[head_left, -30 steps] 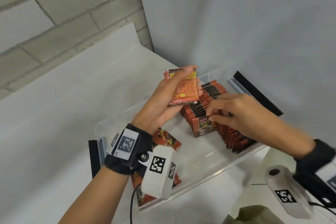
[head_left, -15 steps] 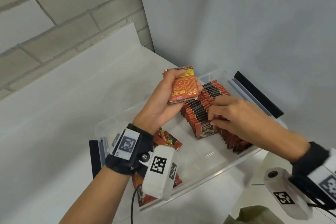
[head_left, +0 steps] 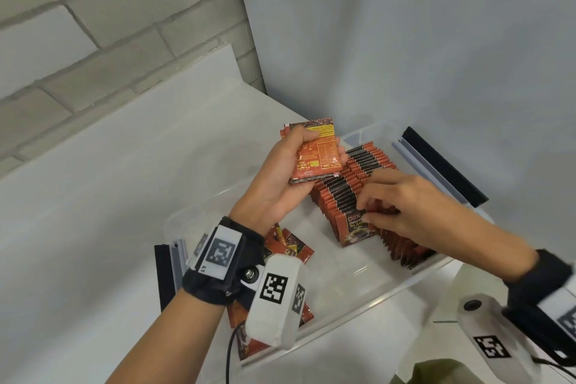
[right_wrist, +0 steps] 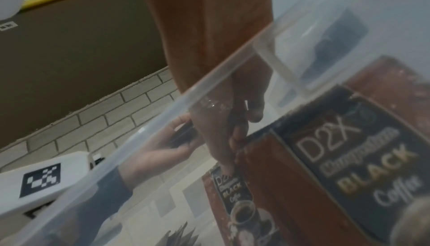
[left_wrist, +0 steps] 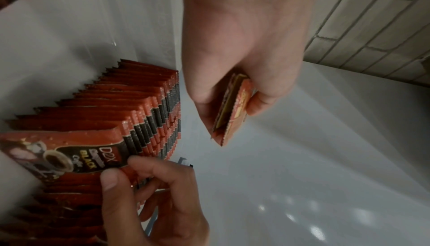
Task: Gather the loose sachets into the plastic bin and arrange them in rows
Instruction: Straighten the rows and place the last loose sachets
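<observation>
A clear plastic bin (head_left: 374, 298) holds rows of red-and-black coffee sachets (head_left: 358, 178) standing on edge along its right side. My left hand (head_left: 322, 146) grips a small stack of sachets (head_left: 318, 165) in the air above the rows' far end. My right hand (head_left: 364, 213) has its fingers curled down on the near end of the rows. In the left wrist view my right hand (left_wrist: 123, 169) pinches the top edge of the front sachet (left_wrist: 69, 150), while my left hand (left_wrist: 232, 113) grips the stack (left_wrist: 236, 101). Several loose sachets (head_left: 290, 248) lie flat in the bin's left part, partly under my left wrist.
The bin stands on a white table (head_left: 124, 196) in a corner, with a brick wall (head_left: 93, 25) to the left and a plain wall behind. Black clip handles (head_left: 448, 171) sit on the bin's ends. The bin's floor (head_left: 336, 268) between rows and loose sachets is bare.
My right hand has slid along the rows toward their near end and now pinches the front sachet. My left hand has lifted slightly with the stack still in it.
</observation>
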